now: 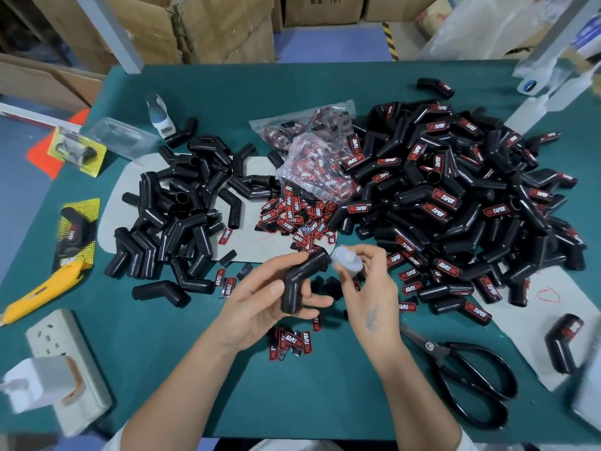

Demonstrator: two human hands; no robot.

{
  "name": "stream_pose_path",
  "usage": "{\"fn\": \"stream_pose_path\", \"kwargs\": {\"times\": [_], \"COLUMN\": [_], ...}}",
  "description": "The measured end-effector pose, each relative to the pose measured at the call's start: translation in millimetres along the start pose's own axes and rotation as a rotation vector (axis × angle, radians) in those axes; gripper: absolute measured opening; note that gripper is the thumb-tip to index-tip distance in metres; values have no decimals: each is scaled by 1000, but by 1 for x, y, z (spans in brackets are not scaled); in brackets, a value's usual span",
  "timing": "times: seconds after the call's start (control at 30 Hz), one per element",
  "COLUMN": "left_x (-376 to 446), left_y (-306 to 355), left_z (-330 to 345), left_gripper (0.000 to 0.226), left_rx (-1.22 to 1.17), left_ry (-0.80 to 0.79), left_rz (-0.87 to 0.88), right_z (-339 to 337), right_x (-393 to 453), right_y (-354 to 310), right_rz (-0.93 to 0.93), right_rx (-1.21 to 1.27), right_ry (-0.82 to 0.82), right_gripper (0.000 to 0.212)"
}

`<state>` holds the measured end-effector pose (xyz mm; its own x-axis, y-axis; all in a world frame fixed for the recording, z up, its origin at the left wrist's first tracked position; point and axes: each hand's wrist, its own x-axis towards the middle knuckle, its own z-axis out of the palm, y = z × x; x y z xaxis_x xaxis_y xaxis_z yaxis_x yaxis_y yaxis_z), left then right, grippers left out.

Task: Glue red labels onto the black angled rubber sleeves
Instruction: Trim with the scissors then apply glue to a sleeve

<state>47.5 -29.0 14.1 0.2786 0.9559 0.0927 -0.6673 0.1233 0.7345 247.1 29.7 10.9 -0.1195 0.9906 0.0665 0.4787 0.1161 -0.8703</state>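
Holding a bare black angled sleeve up over the near middle of the green table, the left hand curls its thumb and fingers round the lower leg, so the upper leg points right toward a small translucent glue bottle. The right hand pinches that bottle between thumb and fingertips, its tip seemingly at or touching the sleeve's upper end, though motion blur hides any bead. I judge this the gluing step, with no label yet on this sleeve. The next move likely calls for a modest dab on the flat upper face, then freeing fingers to pick one red label from the loose labels just near of the hands, and pressing it square before the glue sets. To the left lies a pile of unlabelled sleeves on a grey mat; to the right, a far larger heap of labelled sleeves. Between them, a clear plastic bag holds many red labels, with more spilled at its near mouth; a second bag behind it seems to hold the same. Far left, a clear blister tray appears to hold nothing I can make out. Black scissors lie near right, a yellow utility knife near left.
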Motion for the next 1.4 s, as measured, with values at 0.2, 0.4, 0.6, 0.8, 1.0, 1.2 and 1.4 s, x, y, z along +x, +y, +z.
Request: {"fn": "stream_pose_path", "kwargs": {"times": [0.2,0.4,0.6,0.8,1.0,1.2,1.4], "left_x": [-1,1,-1,0,-4,-4,-1], "left_y": [-2,-1,4,7,4,1,3], "left_z": [5,5,2,5,8,5,0], "left_gripper": [39,37,36,36,33,30,32], "left_rx": [238,386,507,590,763,585,243], "left_ry": [141,75,60,62,117,-45,-84], "left_rz": [65,111,116,93,78,173,112], "right_z": [-1,-1,2,1,2,-4,-4], "right_x": [-4,-12,-11,-10,-13,-24,-30], "right_y": [2,-15,-29,-30,-29,-34,-25], "right_rz": [-263,-697,-643,-670,-543,-78,-232], "right_rx": [-35,-306,-420,-417,-233,307,64], "right_ry": [163,315,235,207,134,-62,51], "right_gripper": [40,14,23,4,7,5,13]}}
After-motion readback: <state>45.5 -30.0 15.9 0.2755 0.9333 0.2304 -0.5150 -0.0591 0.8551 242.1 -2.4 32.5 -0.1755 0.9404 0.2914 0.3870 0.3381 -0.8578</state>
